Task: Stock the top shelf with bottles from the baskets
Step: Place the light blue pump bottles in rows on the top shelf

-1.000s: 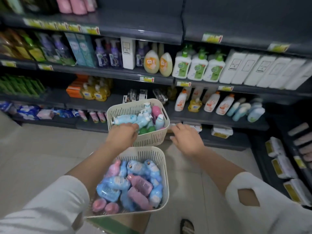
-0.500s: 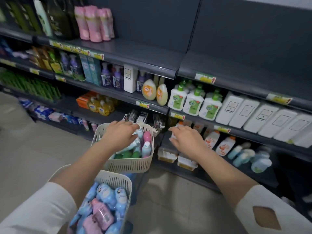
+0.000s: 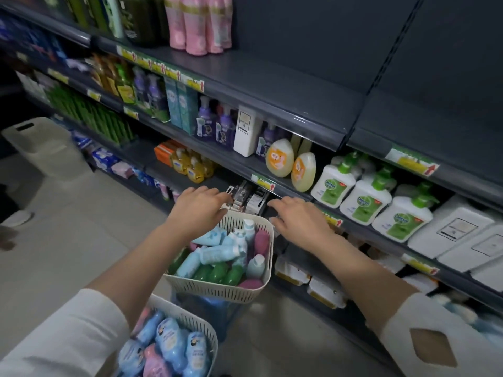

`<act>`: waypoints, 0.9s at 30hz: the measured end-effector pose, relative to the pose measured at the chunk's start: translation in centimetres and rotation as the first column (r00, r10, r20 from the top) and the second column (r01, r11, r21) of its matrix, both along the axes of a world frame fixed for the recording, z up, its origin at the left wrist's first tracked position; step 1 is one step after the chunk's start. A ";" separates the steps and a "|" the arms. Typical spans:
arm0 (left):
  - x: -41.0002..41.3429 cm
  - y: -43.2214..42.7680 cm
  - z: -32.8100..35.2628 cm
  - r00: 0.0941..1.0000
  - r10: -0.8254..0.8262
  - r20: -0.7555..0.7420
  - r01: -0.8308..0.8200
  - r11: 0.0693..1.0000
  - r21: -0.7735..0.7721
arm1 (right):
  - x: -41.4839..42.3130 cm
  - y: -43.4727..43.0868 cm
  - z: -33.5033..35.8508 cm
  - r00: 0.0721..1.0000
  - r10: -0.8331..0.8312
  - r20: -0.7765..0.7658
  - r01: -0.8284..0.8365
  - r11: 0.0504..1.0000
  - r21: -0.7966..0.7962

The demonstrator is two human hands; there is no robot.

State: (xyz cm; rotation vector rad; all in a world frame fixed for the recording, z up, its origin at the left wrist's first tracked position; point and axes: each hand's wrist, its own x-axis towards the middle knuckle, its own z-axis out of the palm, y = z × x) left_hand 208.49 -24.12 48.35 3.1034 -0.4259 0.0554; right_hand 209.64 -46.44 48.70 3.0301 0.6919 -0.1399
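Two hands at upper basket (image 3: 217,291) | bottles (image 3: 215,254) lie inside, none lifted | left hand (image 3: 198,206) over far rim, fingers: we cannot tell | right hand (image 3: 298,223) fingers spread, released | step: pick | next: we grasp one bottle, raise to top shelf (image 3: 272,77).

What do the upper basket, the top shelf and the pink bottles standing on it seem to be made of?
Upper basket: probably moulded plastic, cream and matte; its wall has regular slots.
Top shelf: likely painted metal, dark grey, with a faint sheen along the front lip.
Pink bottles: apparently plastic, glossy; light streaks run down them.
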 end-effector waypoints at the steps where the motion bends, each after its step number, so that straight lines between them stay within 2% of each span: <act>1: 0.6 0.1 -0.2 1.000 0.009 -0.004 -0.010 1.000 -0.010 | 1.0 0.3 -0.2 1.000 0.011 -0.005 -0.011 1.000 0.006; 10: 3.7 1.1 -3.7 0.972 0.204 -0.114 -0.210 0.977 -0.042 | 8.9 1.7 -4.1 0.979 0.173 -0.107 -0.172 0.985 0.019; 17: 3.9 -0.1 -8.3 0.882 0.410 -0.231 -0.432 0.901 -0.048 | 13.8 2.1 -8.6 0.910 0.341 -0.235 -0.347 0.938 0.018; 20: 3.7 -0.4 -10.1 0.842 0.470 -0.264 -0.496 0.867 -0.039 | 15.0 2.4 -10.3 0.889 0.363 -0.279 -0.370 0.929 0.029; 27: 4.2 -0.7 -14.1 0.821 0.455 -0.344 -0.494 0.869 -0.030 | 15.6 2.3 -14.8 0.851 0.367 -0.374 -0.386 0.922 0.026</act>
